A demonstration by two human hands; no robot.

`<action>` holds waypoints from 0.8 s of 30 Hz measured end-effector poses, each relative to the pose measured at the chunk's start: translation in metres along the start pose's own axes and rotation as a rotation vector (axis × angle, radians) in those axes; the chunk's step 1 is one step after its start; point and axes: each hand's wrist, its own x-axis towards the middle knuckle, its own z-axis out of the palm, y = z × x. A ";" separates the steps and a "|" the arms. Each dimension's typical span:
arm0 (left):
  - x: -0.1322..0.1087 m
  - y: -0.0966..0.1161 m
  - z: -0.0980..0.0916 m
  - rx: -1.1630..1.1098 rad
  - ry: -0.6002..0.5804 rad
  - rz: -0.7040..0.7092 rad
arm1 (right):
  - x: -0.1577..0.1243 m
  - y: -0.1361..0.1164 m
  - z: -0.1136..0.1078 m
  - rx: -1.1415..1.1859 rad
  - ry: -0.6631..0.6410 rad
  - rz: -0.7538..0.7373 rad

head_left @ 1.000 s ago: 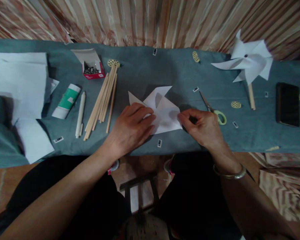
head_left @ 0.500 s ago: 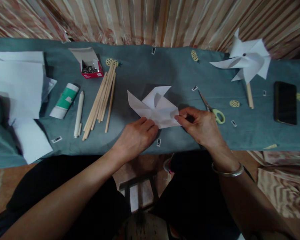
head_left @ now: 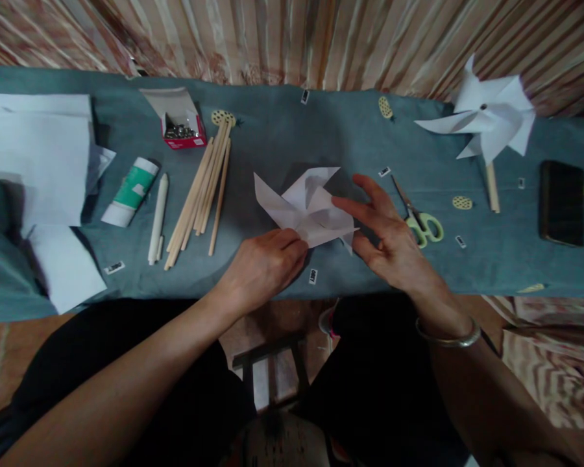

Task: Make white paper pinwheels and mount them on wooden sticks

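Head view, folded paper: a white pinwheel shape (head_left: 324,224), mid-frame, lies on the bench (head_left: 491,259) with its pointed blades turned up at the upper left and top.
Left hand: just below centre, this hand (head_left: 265,263) has its fingers bunched, pinching the near edge of the white pinwheel shape against the cloth.
Right hand: right of centre, this one (head_left: 394,246) is spread, index finger at the paper's right side, thumb by its lower right corner; whether either tip touches, I can't tell from here. A metal bangle (head_left: 450,338) circles the wrist.
Scissors: a green-handled pair (head_left: 422,226) lies just beyond the right hand.
Mounted pinwheel: a white paper one (head_left: 503,120) sits upper right on a pale stick (head_left: 491,188).
Phone: dark and face up (head_left: 562,202), at the right edge.
Sticks: a loose wooden bundle (head_left: 199,194), left of centre.
Box: red and open (head_left: 183,136), small metal pieces inside, upper left.
Pen and tube: a white pen (head_left: 159,217) beside a green-banded tube (head_left: 130,192).
Sheets: white paper (head_left: 43,159), far left.
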 end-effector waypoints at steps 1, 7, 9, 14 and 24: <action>0.000 0.000 0.000 -0.004 -0.006 -0.004 | 0.000 0.000 0.002 -0.008 -0.018 -0.018; 0.001 0.000 0.000 -0.030 0.015 -0.008 | 0.000 0.008 0.007 -0.034 -0.042 -0.029; 0.001 0.000 -0.001 -0.060 0.042 -0.008 | -0.001 0.011 0.007 -0.016 -0.046 -0.032; 0.001 -0.003 -0.002 -0.133 0.074 -0.048 | 0.002 0.008 0.006 0.139 -0.035 0.035; 0.000 0.001 -0.001 -0.073 0.018 -0.003 | 0.013 0.001 0.014 0.334 0.111 0.121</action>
